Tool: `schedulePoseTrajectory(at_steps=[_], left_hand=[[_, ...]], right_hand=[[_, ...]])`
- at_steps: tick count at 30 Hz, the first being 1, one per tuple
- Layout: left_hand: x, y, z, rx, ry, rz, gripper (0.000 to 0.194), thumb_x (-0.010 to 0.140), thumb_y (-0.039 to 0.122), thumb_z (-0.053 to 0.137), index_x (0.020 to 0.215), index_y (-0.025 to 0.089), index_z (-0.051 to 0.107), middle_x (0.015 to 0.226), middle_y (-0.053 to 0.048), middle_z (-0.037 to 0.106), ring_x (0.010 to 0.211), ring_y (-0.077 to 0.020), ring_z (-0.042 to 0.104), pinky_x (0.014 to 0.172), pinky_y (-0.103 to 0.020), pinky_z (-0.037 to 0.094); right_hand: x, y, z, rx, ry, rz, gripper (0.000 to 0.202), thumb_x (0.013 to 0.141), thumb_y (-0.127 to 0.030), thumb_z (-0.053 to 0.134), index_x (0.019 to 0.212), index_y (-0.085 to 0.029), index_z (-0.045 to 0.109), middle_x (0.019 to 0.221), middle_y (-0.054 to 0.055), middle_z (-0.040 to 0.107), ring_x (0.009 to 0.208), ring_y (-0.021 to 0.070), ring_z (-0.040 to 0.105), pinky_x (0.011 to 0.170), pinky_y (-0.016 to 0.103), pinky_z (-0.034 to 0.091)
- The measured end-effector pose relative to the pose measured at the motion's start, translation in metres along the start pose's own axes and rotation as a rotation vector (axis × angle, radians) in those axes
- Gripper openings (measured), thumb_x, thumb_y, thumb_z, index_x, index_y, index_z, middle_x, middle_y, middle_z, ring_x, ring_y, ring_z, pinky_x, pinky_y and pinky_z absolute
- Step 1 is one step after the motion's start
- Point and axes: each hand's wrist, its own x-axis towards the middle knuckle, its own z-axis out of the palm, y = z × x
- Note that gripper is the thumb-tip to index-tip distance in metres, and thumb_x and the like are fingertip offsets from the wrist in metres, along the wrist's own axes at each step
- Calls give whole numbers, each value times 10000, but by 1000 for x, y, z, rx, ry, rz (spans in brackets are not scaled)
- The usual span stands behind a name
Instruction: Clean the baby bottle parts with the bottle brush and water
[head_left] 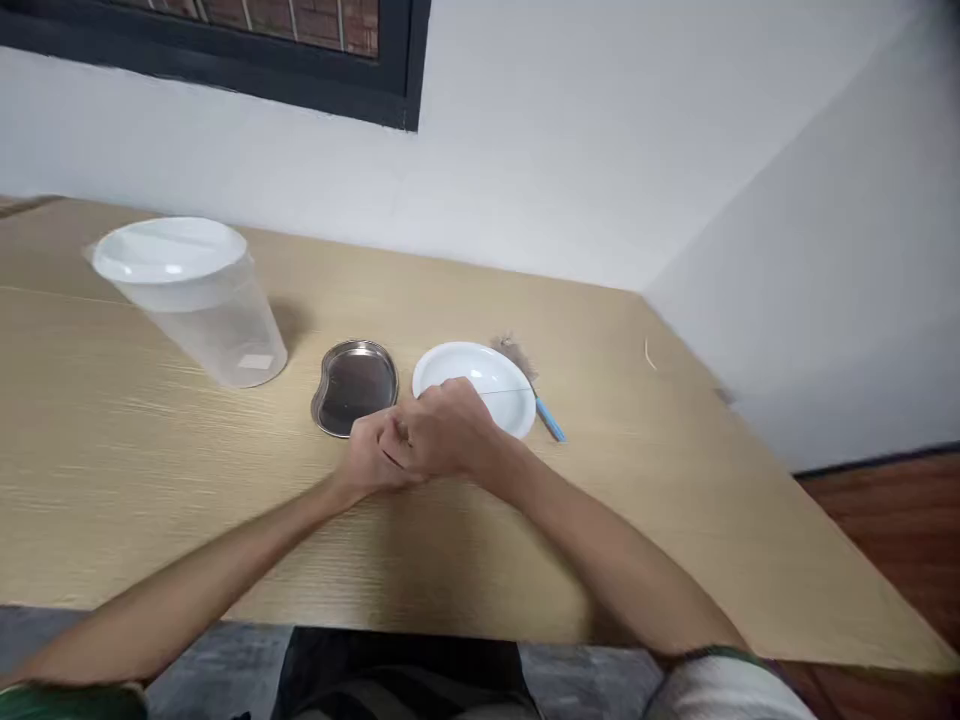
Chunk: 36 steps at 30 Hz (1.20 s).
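Note:
My left hand (370, 452) and my right hand (452, 428) are closed and pressed together above the table, in front of the dishes. What they hold, if anything, is hidden by the fingers; a short thin dark line shows beside the left fingers. A white oval bowl (508, 408) lies just behind my right hand, which covers part of it. Across the bowl runs a fine thread-like line. Against the bowl's right side rests a brush with a blue handle (550, 420) and pale bristles (513, 350). Behind my left hand sits a shiny kidney-shaped metal tray (356, 385).
A tall translucent plastic container (217, 320) with a white rim stands at the left on the wooden table (675, 520). A small pale curved strip (649, 354) lies at the right. White walls (555, 150) border the table behind and on the right.

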Motion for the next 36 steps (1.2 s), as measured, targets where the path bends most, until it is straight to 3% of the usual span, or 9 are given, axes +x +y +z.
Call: schedulePoseTrajectory(at_steps=[10,24,31,36], left_hand=[[2,-2,1,-29,-25,-3,290,517,203,821,632,165,558,681,-10,630,646,-158,570,546,-244,438],[5,6,-1,-241,-47,-36,308,508,151,773,561,181,470,577,42,528,541,-98,449,470,-228,382],[4,-2,2,-324,-85,-16,234,537,142,769,622,165,552,614,39,553,556,-101,472,469,-212,360],[5,3,1,-343,-65,17,176,557,142,744,692,151,631,683,19,615,605,-117,520,498,-215,401]], right_hand=[[-1,8,-2,36,6,-102,339,888,-387,525,696,-170,700,556,69,662,463,138,355,561,328,173],[7,18,-14,69,-80,-217,482,948,-421,432,709,-146,748,510,72,597,472,136,339,581,332,171],[6,27,1,88,73,-333,456,929,-401,396,641,-166,660,478,34,522,469,113,211,568,335,153],[5,34,14,148,224,-366,391,903,-400,421,613,-195,584,495,18,516,493,119,232,556,325,156]])
